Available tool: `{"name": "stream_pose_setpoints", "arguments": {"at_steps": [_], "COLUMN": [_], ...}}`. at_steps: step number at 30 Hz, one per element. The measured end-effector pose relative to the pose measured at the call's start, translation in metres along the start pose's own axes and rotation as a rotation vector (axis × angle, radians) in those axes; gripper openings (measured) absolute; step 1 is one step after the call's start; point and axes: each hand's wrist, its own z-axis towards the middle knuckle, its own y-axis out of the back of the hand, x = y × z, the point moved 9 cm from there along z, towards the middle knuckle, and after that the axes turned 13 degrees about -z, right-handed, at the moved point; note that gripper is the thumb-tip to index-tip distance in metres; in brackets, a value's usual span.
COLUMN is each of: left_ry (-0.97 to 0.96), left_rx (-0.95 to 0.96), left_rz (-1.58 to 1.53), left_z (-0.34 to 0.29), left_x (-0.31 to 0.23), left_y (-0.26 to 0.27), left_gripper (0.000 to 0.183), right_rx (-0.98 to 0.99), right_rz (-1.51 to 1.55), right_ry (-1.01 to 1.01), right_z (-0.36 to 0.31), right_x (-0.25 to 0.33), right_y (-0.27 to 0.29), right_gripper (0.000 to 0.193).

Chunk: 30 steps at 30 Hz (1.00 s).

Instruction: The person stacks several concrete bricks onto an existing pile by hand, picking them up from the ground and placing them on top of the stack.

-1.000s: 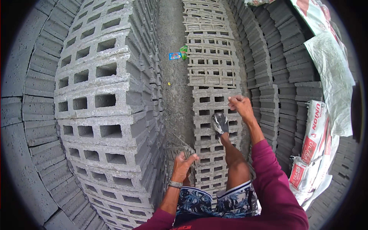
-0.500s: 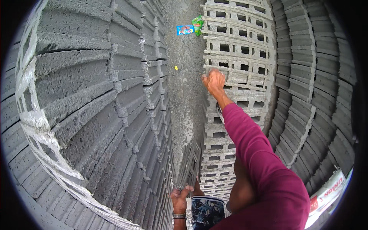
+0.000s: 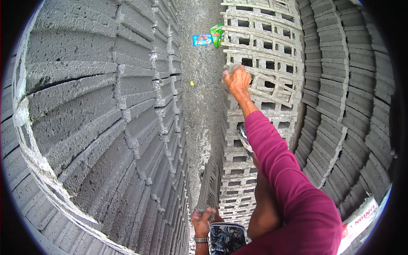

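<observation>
Left hand (image 3: 201, 222) grips one block (image 3: 206, 189); right hand (image 3: 238, 78) grips another block (image 3: 277, 89); printing marks white bag (image 3: 360, 219), blue packet (image 3: 202, 40), green packet (image 3: 217, 35).

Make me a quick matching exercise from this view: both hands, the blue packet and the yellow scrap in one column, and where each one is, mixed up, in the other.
Column one
1. Left hand
2. Right hand
3. Blue packet
4. Yellow scrap

Column two
A. At the left end of a skewed slotted piece on the block row
B. Beside the green packet
C. By itself on the ground, lower in the view than both packets
D. At the lower end of another slotted piece, left of the block row

Pairs: 1-D, 2-A, 3-B, 4-C
</observation>
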Motion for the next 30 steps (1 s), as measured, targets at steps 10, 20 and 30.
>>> {"name": "stream_pose_setpoints", "arguments": {"at_steps": [10,20,30], "left_ry": [-0.039,0.036,0.108], "left_rx": [-0.068,-0.088,-0.057], "left_rz": [0.027,-0.06,-0.125], "left_z": [0.022,0.023,0.04], "left_x": [0.004,0.023,0.043], "left_y": [-0.003,-0.004,-0.027], "left_gripper": [0.015,0.016,0.019], "right_rx": [-0.002,-0.155,-0.126], "right_rz": [0.059,0.071,0.031], "right_ry": [-0.309,-0.183,-0.409], "right_z": [0.04,0.086,0.12], "right_x": [-0.005,0.014,0.025], "right_y": [-0.004,0.01,-0.003], "right_gripper": [0.038,0.035,0.033]}}
